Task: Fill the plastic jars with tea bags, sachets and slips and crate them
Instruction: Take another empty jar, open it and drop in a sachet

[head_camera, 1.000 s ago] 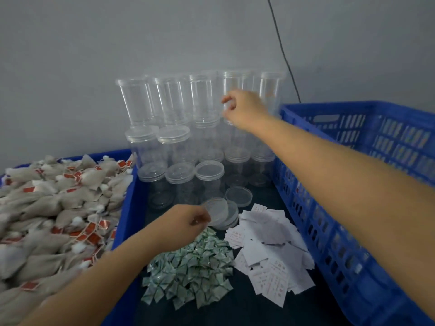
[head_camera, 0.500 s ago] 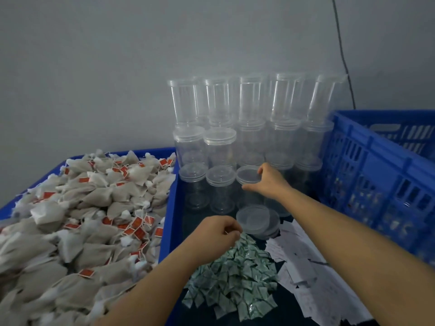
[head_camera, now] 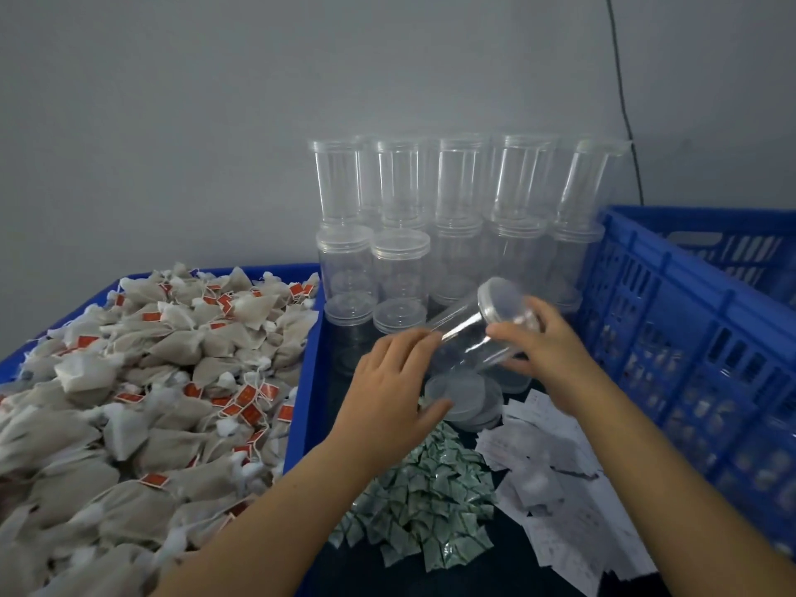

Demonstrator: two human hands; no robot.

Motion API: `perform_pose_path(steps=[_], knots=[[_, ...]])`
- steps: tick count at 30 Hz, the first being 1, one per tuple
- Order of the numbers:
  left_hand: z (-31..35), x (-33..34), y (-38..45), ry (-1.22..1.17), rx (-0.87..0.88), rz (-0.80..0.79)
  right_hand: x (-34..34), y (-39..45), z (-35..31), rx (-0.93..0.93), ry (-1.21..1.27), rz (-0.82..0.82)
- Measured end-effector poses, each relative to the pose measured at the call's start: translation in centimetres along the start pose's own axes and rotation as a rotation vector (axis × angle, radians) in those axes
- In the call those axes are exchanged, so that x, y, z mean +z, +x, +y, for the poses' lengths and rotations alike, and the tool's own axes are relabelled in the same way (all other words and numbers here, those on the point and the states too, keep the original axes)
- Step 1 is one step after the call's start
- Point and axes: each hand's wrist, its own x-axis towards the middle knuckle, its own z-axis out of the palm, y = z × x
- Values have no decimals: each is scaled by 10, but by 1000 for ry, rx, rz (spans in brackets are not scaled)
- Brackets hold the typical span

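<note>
A clear plastic jar [head_camera: 467, 338] with its lid [head_camera: 502, 300] on lies tilted in the air between both hands, lid end up and to the right. My right hand [head_camera: 549, 353] curls over the jar just below the lid. My left hand [head_camera: 387, 389] holds the jar's lower end between fingers and thumb. Beneath them lie green sachets [head_camera: 424, 504] and white paper slips [head_camera: 553, 482]. Tea bags [head_camera: 150, 381] with red tags are heaped at the left. The blue crate [head_camera: 672, 321] stands at the right.
Empty clear jars [head_camera: 461, 209] are stacked in two tiers against the grey wall. Loose lids [head_camera: 467, 396] lie under the held jar. The tea bags fill a blue tray [head_camera: 311, 372] whose wall borders the work spot. A black cable [head_camera: 620, 79] runs down the wall.
My right hand came down from the stack with a jar, and my left hand rose from above the sachets to take the jar's lower end. The view shifted left.
</note>
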Motion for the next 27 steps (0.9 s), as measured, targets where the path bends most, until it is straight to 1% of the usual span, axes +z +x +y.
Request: perform_pose_path(steps=[2, 4, 6, 7, 9, 10, 13, 15, 18, 20, 23, 25, 26, 27], knots=[[11, -1, -2, 155, 115, 53, 5, -32, 11, 109, 258, -80], [18, -2, -4, 361, 228, 33, 10, -56, 25, 252, 466, -105], [22, -1, -9, 565, 342, 50, 12, -73, 39, 402, 592, -144], [22, 1, -11, 642, 404, 110, 11, -80, 43, 469, 628, -181], [24, 5, -13, 689, 501, 221, 5, -89, 50, 563, 629, -268], [26, 5, -15, 692, 514, 234, 1, -92, 52, 595, 615, -302], [36, 8, -19, 725, 566, 186, -5, -95, 60, 654, 555, -328], [45, 9, -24, 751, 597, 105, -4, -95, 64, 649, 429, -301], [59, 8, -31, 826, 551, -44, 0, -93, 63, 617, 241, -266], [67, 6, -34, 903, 482, -116, 2, -91, 61, 603, 183, -241], [75, -5, -31, 921, 453, -134, 5, -88, 64, 548, 160, -215], [78, -15, -26, 884, 392, -196, 8, -90, 67, 489, 148, -211], [77, -18, -24, 801, 317, -269, 9, -92, 68, 431, 139, -203], [73, -17, -21, 644, 200, -386, 10, -93, 69, 333, 121, -198]])
